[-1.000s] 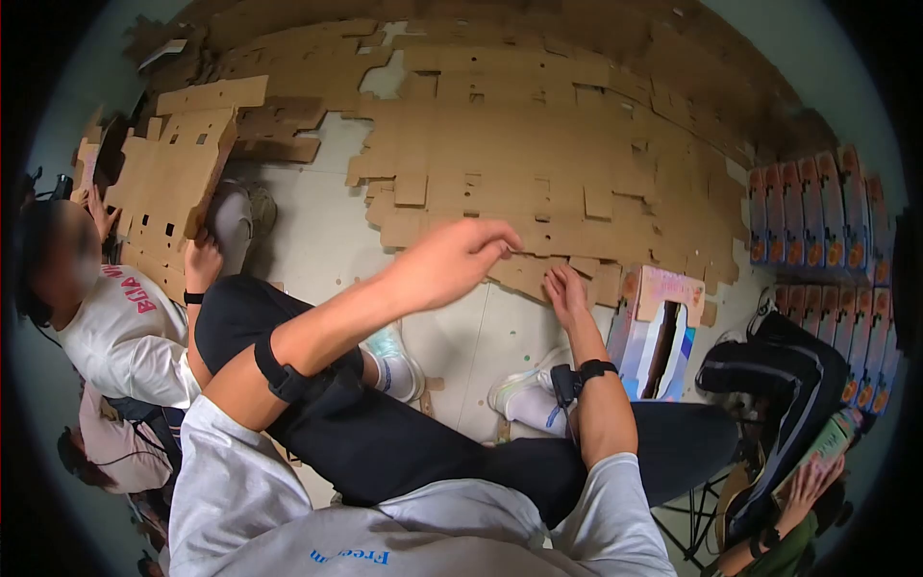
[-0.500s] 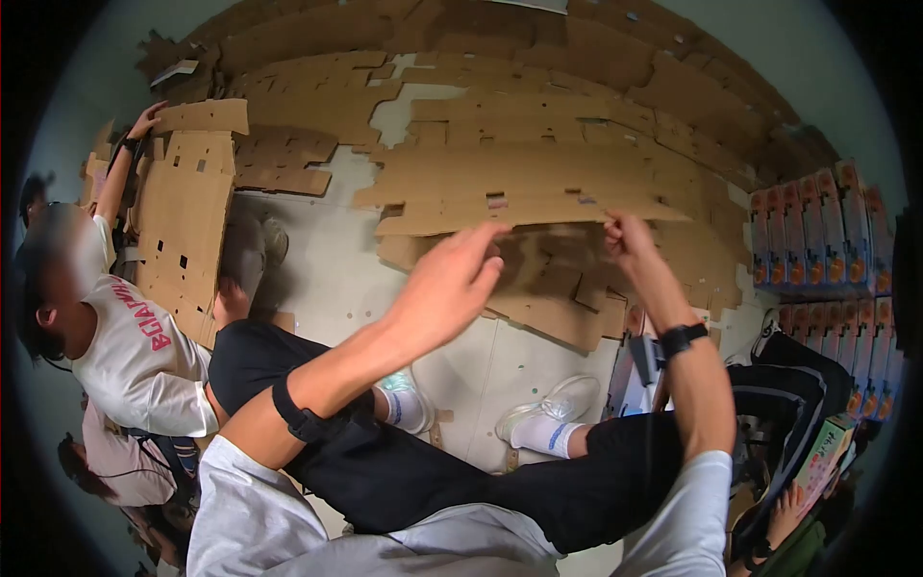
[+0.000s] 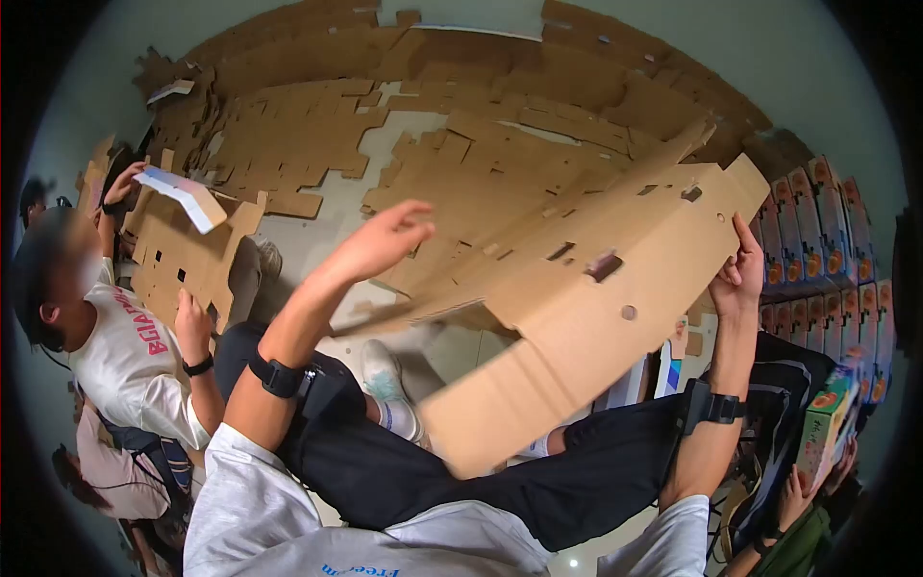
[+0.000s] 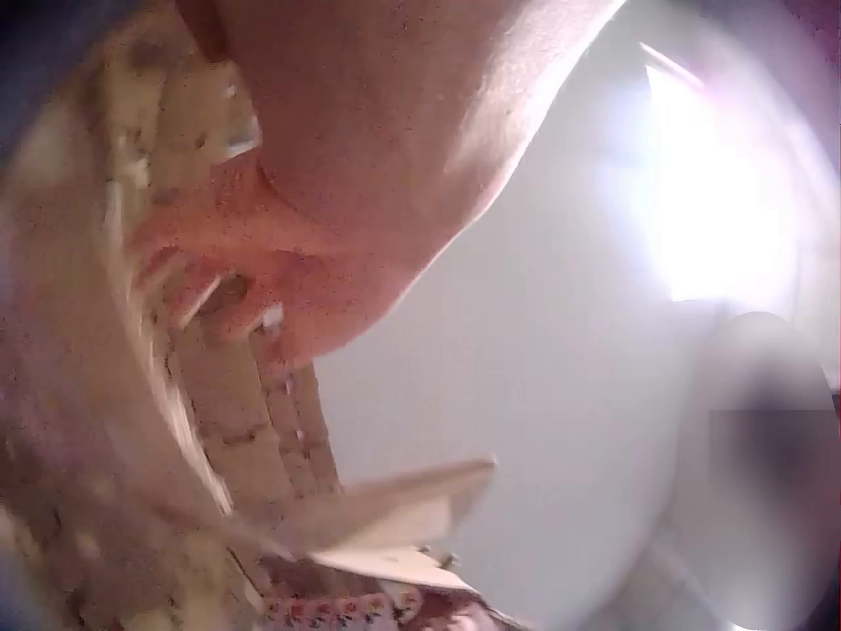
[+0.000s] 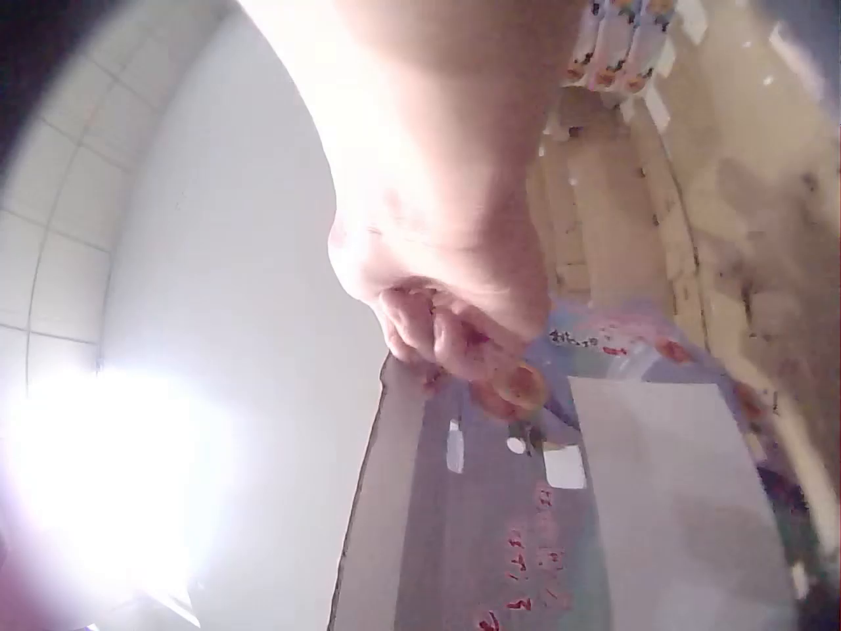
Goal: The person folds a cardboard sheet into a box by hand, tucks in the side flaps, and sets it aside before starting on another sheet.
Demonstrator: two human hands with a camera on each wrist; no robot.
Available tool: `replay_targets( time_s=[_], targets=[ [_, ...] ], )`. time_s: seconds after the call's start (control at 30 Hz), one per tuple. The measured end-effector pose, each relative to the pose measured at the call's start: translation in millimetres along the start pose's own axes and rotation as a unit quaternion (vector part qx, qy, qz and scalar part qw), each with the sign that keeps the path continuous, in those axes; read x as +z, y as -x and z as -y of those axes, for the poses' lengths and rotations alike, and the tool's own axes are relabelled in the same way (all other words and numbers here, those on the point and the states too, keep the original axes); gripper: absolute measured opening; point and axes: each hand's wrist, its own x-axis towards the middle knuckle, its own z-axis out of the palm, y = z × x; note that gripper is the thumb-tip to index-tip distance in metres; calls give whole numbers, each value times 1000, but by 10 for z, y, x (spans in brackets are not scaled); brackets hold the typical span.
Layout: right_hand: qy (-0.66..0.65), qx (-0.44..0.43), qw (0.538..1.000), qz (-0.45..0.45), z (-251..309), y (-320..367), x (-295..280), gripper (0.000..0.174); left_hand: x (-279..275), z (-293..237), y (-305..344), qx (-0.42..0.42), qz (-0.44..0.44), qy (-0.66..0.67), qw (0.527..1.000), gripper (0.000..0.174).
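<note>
Printed boxes point(image 3: 800, 223) in two rows, right; another person point(image 3: 135, 361), left.

The left hand point(image 3: 377, 240) is blurred in the head view, where the cardboard sheet point(image 3: 601, 298) hides the right shoe. The bottom edge of the right wrist view cuts off the sheet, whose red lettering point(image 5: 518, 573) is too unclear to read.

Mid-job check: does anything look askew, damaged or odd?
The cardboard sheet is askew: it slants across the head view, gripped near one edge by the right hand, while the left hand is off it. No spill shows; fine damage can't be judged.
</note>
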Motion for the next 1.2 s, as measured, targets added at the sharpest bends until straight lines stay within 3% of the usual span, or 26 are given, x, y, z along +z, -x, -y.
replay_targets(
  time_s=[0.03, 0.13, 0.17, 0.27, 0.3, 0.37, 0.47, 0.5, 0.57, 0.67, 0.7, 0.8, 0.9, 1.0, 1.13, 1.17, 1.2],
  targets=[
    [0, -26, 999, -40, 17, 2, -16, 32, -92, -4, 40, -11, 51, -99, 994, 58],
    [-74, 13, 988, 133, 267, -16, -231, 38, -296, 238, -9, -18, 153, -316, 936, 64],
    [-82, -14, 991, 102, 309, 32, -203, 43, -315, 267, -62, -85, 186, -280, 938, 76],
    [-91, -90, 992, 17, 357, 287, 61, 52, -114, 448, -143, -23, 108, -293, 950, 89],
    [-153, -12, 943, 294, 442, 62, -444, 56, 0, 511, -193, -6, 67, -269, 961, 91],
    [-122, -51, 960, 248, 477, 170, -501, 57, 229, 620, -269, 27, -15, -217, 976, 94],
    [-94, -39, 984, 146, 361, 322, -309, 59, 235, 396, -282, -163, 67, -23, 984, 88],
    [-85, -24, 988, 130, 298, 380, -250, 60, 258, 496, -314, -157, 95, 105, 977, 86],
    [-60, 20, 992, 111, 176, 449, -168, 61, 286, 763, -376, -139, 148, 353, 914, 84],
    [-27, 98, 991, 90, -27, 526, -15, 63, 103, 576, -312, -120, 95, 395, 906, 77],
    [-17, 122, 989, 87, -90, 548, 20, 64, 49, 388, -247, -125, 5, 355, 927, 72],
    [11, 190, 978, 82, -251, 591, 170, 66, -230, 56, -168, -46, -60, 340, 938, 64],
    [36, 236, 967, 86, -430, 626, 315, 68, -447, -25, -157, 16, -55, 384, 922, 46],
    [67, 258, 960, 84, -637, 623, 421, 70, -494, -285, -56, 69, -101, 434, 893, 44],
    [131, 247, 957, 81, -1136, 548, 288, 68, -712, -107, -143, 53, -53, 378, 923, 45],
    [227, 294, 923, 104, -1317, 413, 67, 63, -651, -198, -64, 38, -74, 337, 938, 47],
    [245, 279, 925, 86, -1395, 412, 56, 59, -657, -90, -152, 34, -66, 307, 949, 52]
  ],
)
